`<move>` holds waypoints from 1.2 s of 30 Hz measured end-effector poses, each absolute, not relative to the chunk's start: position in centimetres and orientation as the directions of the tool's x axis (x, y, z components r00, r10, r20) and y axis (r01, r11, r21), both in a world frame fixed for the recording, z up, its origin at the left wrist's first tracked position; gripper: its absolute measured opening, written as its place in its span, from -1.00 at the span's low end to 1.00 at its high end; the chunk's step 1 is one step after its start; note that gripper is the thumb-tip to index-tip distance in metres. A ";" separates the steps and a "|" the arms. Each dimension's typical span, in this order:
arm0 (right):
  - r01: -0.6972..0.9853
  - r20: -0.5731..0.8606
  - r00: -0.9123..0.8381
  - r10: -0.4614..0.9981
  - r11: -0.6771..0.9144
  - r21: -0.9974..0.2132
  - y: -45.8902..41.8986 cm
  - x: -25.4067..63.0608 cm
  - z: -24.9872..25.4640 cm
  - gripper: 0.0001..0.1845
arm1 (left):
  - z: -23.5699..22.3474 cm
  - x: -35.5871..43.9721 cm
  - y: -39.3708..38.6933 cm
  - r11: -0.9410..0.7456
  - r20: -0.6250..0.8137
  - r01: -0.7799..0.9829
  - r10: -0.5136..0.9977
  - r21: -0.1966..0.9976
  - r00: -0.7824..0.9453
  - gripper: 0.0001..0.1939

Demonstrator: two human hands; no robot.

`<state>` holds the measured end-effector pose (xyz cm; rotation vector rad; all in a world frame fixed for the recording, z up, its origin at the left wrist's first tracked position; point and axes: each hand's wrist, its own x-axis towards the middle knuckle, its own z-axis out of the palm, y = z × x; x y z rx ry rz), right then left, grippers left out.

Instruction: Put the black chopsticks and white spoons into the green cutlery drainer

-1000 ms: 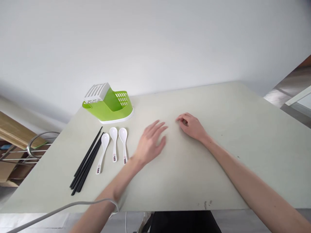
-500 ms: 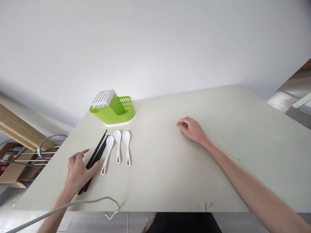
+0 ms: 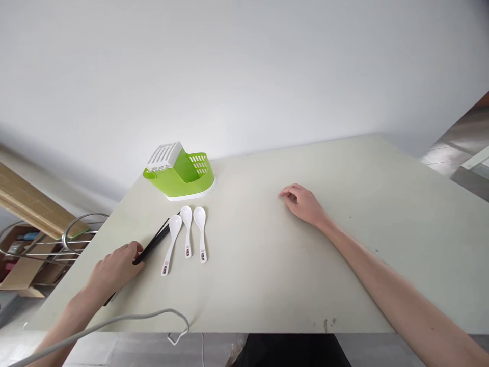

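On the left of the table, my left hand (image 3: 116, 266) is closed around a bundle of black chopsticks (image 3: 157, 239), whose far tips reach under or beside the white spoons. Three white spoons lie side by side just right of them: a left spoon (image 3: 170, 244), a middle spoon (image 3: 187, 232) and a right spoon (image 3: 200, 234). Behind them stands a green utensil holder (image 3: 164, 182) with a white slotted top and white base. My right hand (image 3: 301, 204) rests on the table with fingers loosely curled, apart from all objects; nothing shows in it.
A grey cable (image 3: 126, 317) crosses in front of the table's near left edge. Left of the table (image 3: 248, 285) are a metal rack (image 3: 72, 239) and an open cardboard box (image 3: 23, 270). A white wall (image 3: 244, 76) runs along the back.
My left hand has closed on the chopsticks and drawn them together, and their angle has turned flatter. My right hand, the spoons and the holder have stayed put.
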<state>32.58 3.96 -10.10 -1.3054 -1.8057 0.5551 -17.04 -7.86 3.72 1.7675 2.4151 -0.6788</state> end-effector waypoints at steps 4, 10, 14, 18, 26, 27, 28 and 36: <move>0.565 0.367 -0.123 0.922 0.369 -0.738 4.0 32.5 -10.1 -0.74 | 2.6 -17.6 -8.1 0.234 -0.220 0.927 0.927 -0.292 -0.303 -0.55; 0.567 0.364 -0.130 0.922 0.370 -0.736 4.0 32.5 -10.1 -0.74 | 0.8 -19.6 -8.4 0.266 -0.089 0.954 0.956 -0.136 -0.279 -0.57; 0.562 0.357 -0.129 0.925 0.365 -0.742 4.0 32.6 -10.0 -0.76 | 0.2 -20.8 -8.7 0.240 -0.060 0.971 0.969 0.008 -0.239 -0.85; 0.558 0.353 -0.129 0.927 0.362 -0.747 4.0 32.6 -9.9 -0.76 | 0.7 -19.9 -9.5 0.245 0.069 0.970 0.967 0.004 -0.244 -0.78; 0.530 0.336 -0.105 0.936 0.339 -0.777 3.8 32.6 -9.8 -0.78 | 4.4 -10.9 -9.2 0.174 0.182 0.983 0.966 0.058 -0.182 -0.62; 0.511 0.322 -0.083 0.943 0.318 -0.799 3.8 32.7 -9.6 -0.78 | 4.4 -9.5 -8.9 0.115 0.162 0.991 0.979 0.075 -0.126 -0.61; 0.483 0.299 -0.054 0.953 0.287 -0.827 3.8 32.8 -9.5 -0.78 | 4.1 -8.1 -8.7 0.047 0.121 0.994 0.991 0.094 -0.059 -0.59; 0.180 0.164 0.105 0.981 0.143 -0.973 4.4 33.6 -9.1 -0.80 | -0.1 3.0 -8.3 -0.272 -0.156 0.959 0.947 0.076 0.281 -0.69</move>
